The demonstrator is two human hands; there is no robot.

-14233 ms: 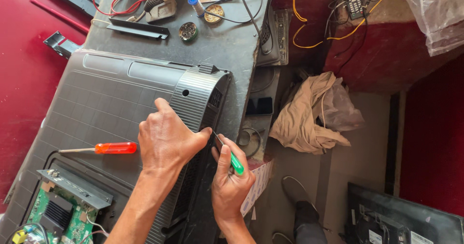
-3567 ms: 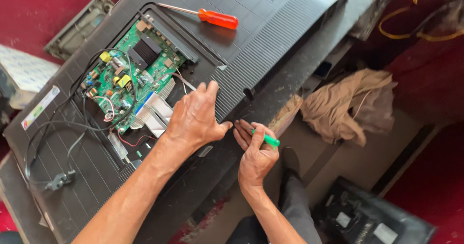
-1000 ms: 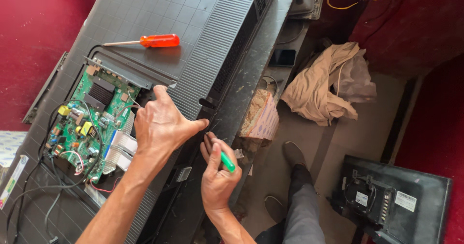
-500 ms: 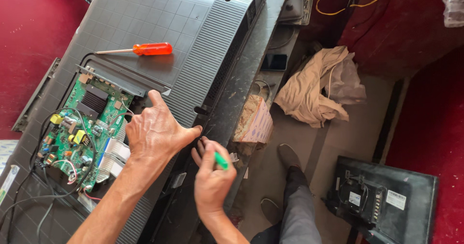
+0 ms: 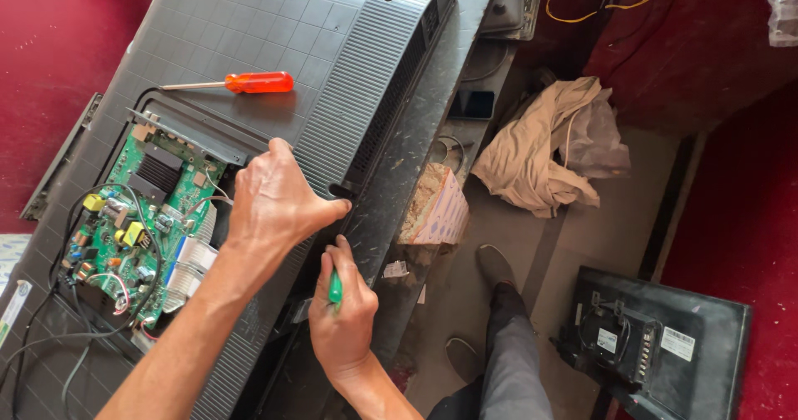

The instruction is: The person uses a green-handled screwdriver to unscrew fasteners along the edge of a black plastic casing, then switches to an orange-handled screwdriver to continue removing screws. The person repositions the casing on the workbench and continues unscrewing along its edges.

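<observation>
Green-handled screwdriver (image 5: 334,288) clamped in the right hand (image 5: 345,324), now lower along the edge of the grey television back cover (image 5: 249,29); left hand (image 5: 270,204), flat and holding nothing, has followed, bracing beside the circuit board (image 5: 133,220). Orange screwdriver (image 5: 249,82) lies beyond.

The left hand (image 5: 270,200) is pressing flat on the grey television back cover (image 5: 249,37), just right of the exposed green circuit board (image 5: 133,212). The right hand (image 5: 341,320) is gripping a green-handled tool (image 5: 334,287) at the cover's lower edge, below the left hand. An orange-handled screwdriver (image 5: 241,83) is lying on the cover above the board.
</observation>
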